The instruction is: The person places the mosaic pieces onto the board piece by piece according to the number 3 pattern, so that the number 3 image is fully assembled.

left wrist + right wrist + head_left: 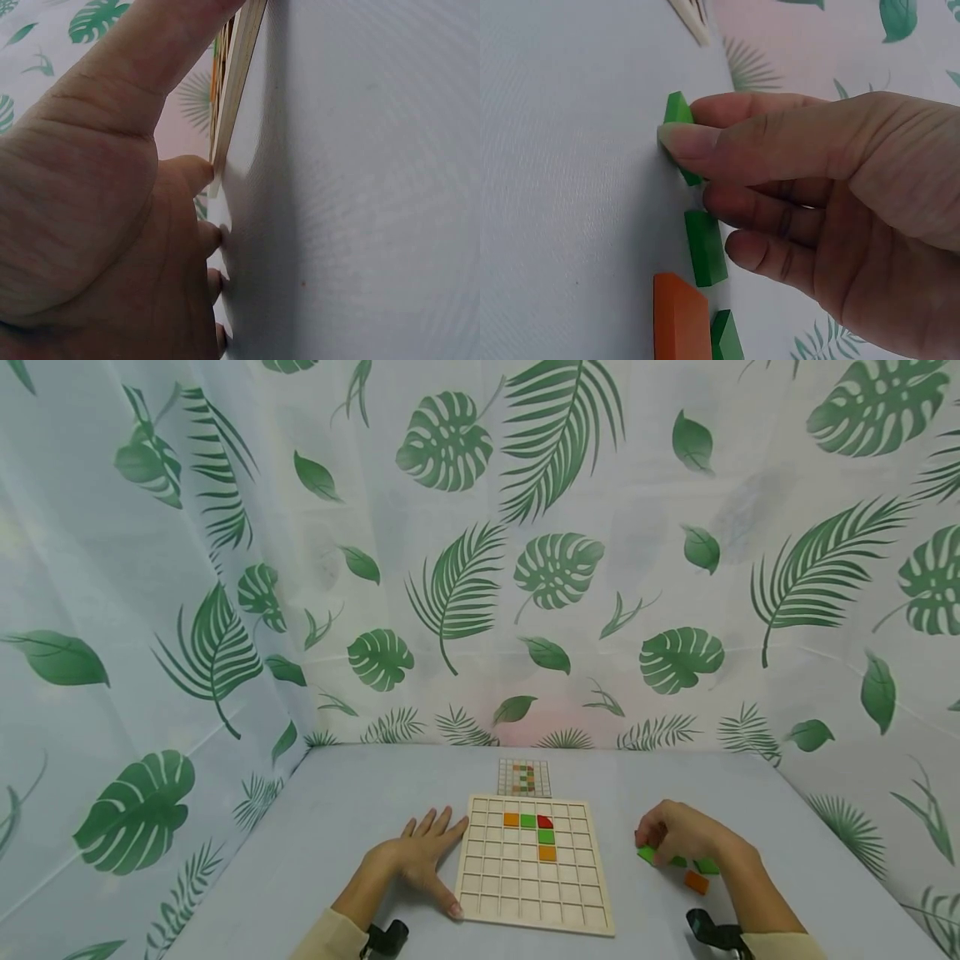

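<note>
A pale wooden grid board (pixel 517 893) lies on the table. Orange, green and red pieces sit in its upper cells, among them a red piece (pixel 544 822) with one rounded corner. My left hand (pixel 422 858) is spread flat at the board's left side, thumb and index fingertip right at its edge. To the right of the board, my right hand (pixel 681 832) pinches a green tile (pixel 678 109) between thumb and index finger, close over the table. Beside its curled fingers are another green tile (pixel 705 249), an orange block (pixel 681 319) and a further green piece (pixel 726 337).
Behind the board lies a small pattern card (pixel 506 787) showing a grid with coloured squares. Leaf-print curtains (pixel 480 710) stand around the back and sides of the pale table (pixel 330 810).
</note>
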`<state>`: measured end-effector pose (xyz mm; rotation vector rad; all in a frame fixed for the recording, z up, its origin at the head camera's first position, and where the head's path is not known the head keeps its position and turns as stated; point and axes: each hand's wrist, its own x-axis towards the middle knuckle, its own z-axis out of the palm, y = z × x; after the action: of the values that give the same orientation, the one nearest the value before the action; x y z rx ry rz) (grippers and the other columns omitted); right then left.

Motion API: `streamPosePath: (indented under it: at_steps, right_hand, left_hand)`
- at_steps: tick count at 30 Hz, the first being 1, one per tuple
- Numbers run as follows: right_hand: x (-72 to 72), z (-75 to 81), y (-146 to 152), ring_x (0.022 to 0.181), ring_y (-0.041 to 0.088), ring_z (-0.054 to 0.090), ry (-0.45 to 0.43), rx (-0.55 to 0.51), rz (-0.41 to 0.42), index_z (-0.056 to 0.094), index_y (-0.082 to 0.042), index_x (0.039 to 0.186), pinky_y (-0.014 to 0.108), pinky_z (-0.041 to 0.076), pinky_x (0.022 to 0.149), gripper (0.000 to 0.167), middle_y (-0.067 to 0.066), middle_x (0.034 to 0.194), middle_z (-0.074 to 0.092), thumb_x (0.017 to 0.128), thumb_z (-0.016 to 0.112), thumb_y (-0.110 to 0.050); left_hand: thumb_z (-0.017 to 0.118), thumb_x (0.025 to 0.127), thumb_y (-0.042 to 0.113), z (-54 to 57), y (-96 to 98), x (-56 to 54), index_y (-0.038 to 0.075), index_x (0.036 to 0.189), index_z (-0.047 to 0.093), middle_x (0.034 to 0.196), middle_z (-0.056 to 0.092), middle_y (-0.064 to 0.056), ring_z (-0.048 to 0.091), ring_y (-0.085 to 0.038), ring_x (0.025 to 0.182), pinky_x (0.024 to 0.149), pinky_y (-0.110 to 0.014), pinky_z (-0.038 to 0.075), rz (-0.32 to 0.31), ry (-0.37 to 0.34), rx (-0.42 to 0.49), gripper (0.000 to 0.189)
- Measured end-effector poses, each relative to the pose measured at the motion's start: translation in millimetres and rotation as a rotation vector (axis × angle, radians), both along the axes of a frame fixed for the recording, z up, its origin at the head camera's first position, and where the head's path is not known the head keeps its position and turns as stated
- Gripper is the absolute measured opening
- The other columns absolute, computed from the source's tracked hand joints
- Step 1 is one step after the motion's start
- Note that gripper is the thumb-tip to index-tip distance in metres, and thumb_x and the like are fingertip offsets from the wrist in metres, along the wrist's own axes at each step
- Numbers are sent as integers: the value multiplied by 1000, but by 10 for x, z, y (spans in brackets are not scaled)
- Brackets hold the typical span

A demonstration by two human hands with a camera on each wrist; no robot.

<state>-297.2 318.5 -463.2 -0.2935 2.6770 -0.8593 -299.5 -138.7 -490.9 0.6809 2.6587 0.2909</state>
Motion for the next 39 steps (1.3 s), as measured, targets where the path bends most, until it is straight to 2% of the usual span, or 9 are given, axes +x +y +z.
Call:
streamPosePath:
  at_steps: [3, 13, 22, 29, 34, 39]
  right_hand:
    - [-5, -15, -18, 79, 20, 57, -11, 18, -10, 75, -9, 89, 34, 51, 70, 25, 3, 82, 67, 73, 87, 7]
    - [-12, -59, -15, 77, 20, 54, 9, 5, 60, 69, -8, 85, 30, 45, 63, 27, 4, 80, 62, 71, 91, 1]
    - [-30, -59, -99, 77, 18, 56, 4, 59, -4, 70, -10, 84, 33, 48, 68, 27, 3, 80, 63, 72, 91, 1]
    - [-28, -63, -151, 76, 18, 55, 3, 79, 4, 65, -10, 83, 32, 43, 66, 32, 3, 77, 60, 70, 92, 1]
    - [-29, -50, -168, 76, 18, 55, 13, 60, 12, 67, -10, 83, 31, 44, 65, 29, 1, 77, 62, 71, 91, 0]
    - [-38, -26, -128, 75, 18, 59, 43, -41, 77, 78, -9, 91, 31, 51, 63, 16, 1, 81, 70, 80, 84, 0]
  left_hand:
    - [88, 64, 72, -8, -1, 2, 30, 169, 12, 177, 4, -14, 1, -40, 163, 129, -65, 7, -4, -1, 4, 137]
    - [89, 64, 71, -7, -7, -3, 30, 169, 12, 177, 4, -14, 1, -40, 163, 128, -65, 7, -6, 0, 4, 137]
    - [89, 64, 71, -11, -13, -3, 30, 169, 12, 176, 4, -14, 1, -40, 163, 128, -65, 7, -7, 4, 8, 137]
    - [89, 63, 72, -16, -14, -1, 30, 169, 11, 176, 4, -14, 1, -40, 163, 128, -66, 7, -3, -1, 10, 138]
    - [89, 63, 72, -10, -14, 0, 30, 169, 12, 176, 4, -14, 1, -41, 163, 128, -66, 7, -7, 5, 10, 137]
    - [89, 64, 71, 12, -10, 7, 29, 169, 12, 176, 4, -15, 1, -41, 163, 128, -66, 7, -12, 8, 6, 137]
